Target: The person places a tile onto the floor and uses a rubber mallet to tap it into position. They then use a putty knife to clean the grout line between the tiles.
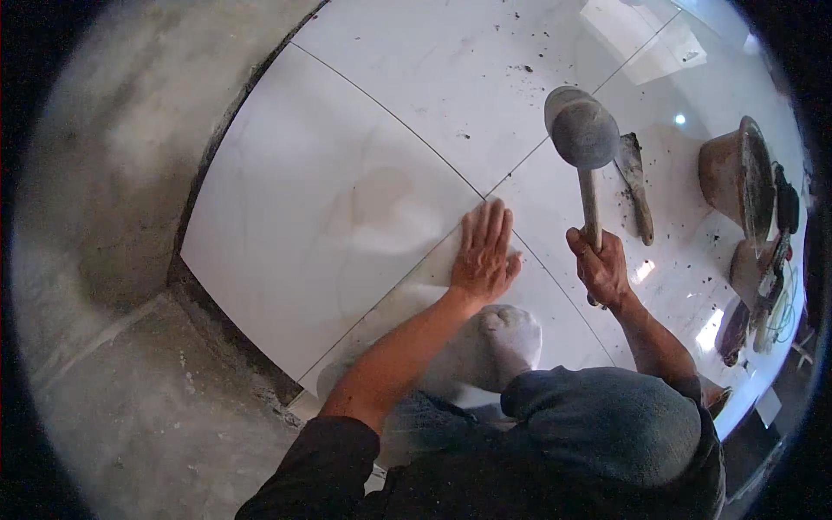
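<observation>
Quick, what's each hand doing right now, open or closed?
Left hand: open, palm down on a white tile, holding nothing.
Right hand: closed, holding a mallet by its wooden handle.

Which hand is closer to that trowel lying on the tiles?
Right. The right hand, gripping the mallet, is a little left of the trowel and closer to the body; the left hand lies flat on the tiles, farther left.
</observation>
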Action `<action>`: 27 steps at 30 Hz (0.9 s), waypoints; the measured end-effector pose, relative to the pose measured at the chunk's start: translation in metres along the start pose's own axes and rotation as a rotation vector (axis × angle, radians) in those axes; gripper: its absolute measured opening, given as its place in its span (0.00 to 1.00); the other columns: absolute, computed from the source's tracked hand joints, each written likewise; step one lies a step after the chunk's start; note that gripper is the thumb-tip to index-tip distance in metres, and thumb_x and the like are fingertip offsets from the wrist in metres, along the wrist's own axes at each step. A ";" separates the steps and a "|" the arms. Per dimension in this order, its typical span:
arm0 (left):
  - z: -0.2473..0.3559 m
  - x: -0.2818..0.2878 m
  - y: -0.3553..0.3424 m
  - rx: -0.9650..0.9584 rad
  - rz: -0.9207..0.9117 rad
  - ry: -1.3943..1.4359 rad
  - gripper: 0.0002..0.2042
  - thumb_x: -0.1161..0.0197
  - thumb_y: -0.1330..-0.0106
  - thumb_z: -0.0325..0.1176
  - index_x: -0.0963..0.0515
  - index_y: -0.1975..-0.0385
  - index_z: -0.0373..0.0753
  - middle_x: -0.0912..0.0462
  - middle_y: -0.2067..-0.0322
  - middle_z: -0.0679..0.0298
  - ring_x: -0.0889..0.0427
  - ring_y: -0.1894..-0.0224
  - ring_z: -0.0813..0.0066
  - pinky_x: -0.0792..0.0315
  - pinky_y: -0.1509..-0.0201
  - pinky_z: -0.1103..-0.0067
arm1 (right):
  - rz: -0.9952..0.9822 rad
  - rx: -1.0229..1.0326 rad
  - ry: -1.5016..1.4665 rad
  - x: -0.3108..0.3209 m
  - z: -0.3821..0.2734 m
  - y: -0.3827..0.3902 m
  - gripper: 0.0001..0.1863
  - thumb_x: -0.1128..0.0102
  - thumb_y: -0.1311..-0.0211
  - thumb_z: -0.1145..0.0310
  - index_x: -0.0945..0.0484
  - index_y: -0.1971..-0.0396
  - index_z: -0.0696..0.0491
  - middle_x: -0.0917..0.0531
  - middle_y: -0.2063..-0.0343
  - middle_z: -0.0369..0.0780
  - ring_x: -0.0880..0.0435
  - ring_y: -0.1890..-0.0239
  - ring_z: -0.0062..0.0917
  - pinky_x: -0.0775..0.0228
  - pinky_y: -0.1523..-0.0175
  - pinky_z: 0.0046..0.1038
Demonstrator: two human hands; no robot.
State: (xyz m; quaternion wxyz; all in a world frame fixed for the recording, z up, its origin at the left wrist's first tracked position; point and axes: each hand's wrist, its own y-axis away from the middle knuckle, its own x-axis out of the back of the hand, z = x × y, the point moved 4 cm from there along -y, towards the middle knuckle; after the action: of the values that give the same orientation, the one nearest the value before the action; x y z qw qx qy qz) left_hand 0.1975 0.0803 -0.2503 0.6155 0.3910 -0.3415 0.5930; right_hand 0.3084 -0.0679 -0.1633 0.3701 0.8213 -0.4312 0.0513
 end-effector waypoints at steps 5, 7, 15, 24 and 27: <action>0.023 -0.021 0.070 -0.164 -0.084 0.151 0.29 0.48 0.37 0.44 0.40 0.39 0.32 0.46 0.35 0.50 0.50 0.31 0.54 0.55 0.31 0.52 | -0.057 -0.016 0.052 -0.005 0.008 0.015 0.28 0.46 0.38 0.45 0.35 0.83 0.55 0.35 0.88 0.32 0.39 0.82 0.18 0.43 0.76 0.28; 0.020 -0.016 0.090 -0.277 -0.085 0.168 0.27 0.47 0.37 0.43 0.35 0.42 0.34 0.43 0.36 0.51 0.47 0.32 0.57 0.53 0.32 0.53 | -0.021 0.066 0.042 -0.008 0.009 0.017 0.26 0.46 0.37 0.47 0.36 0.85 0.53 0.36 0.90 0.30 0.39 0.85 0.15 0.45 0.80 0.25; -0.038 0.017 0.036 0.267 0.089 -0.099 0.35 0.51 0.35 0.48 0.50 0.35 0.29 0.55 0.32 0.47 0.58 0.30 0.46 0.65 0.31 0.48 | -0.015 0.063 0.028 -0.013 0.020 0.022 0.25 0.45 0.37 0.49 0.38 0.86 0.49 0.37 0.92 0.28 0.39 0.90 0.12 0.47 0.86 0.21; 0.006 -0.005 0.024 0.003 0.051 0.072 0.38 0.50 0.37 0.50 0.52 0.35 0.29 0.54 0.32 0.46 0.58 0.30 0.46 0.63 0.31 0.50 | -0.015 -0.013 0.074 -0.009 0.022 0.033 0.28 0.47 0.37 0.47 0.36 0.85 0.54 0.37 0.88 0.32 0.40 0.82 0.18 0.45 0.77 0.28; -0.007 -0.003 0.011 -0.074 0.026 0.036 0.38 0.49 0.37 0.52 0.51 0.34 0.32 0.53 0.32 0.49 0.56 0.30 0.47 0.62 0.30 0.51 | -0.011 0.020 0.149 -0.006 0.025 0.035 0.28 0.46 0.38 0.46 0.36 0.84 0.55 0.37 0.88 0.32 0.40 0.81 0.18 0.45 0.77 0.29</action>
State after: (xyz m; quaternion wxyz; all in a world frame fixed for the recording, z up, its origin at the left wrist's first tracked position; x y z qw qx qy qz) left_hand 0.1862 0.0850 -0.2552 0.6278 0.3527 -0.3575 0.5947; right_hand 0.2727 -0.0923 -0.1639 0.3931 0.8211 -0.3975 0.1147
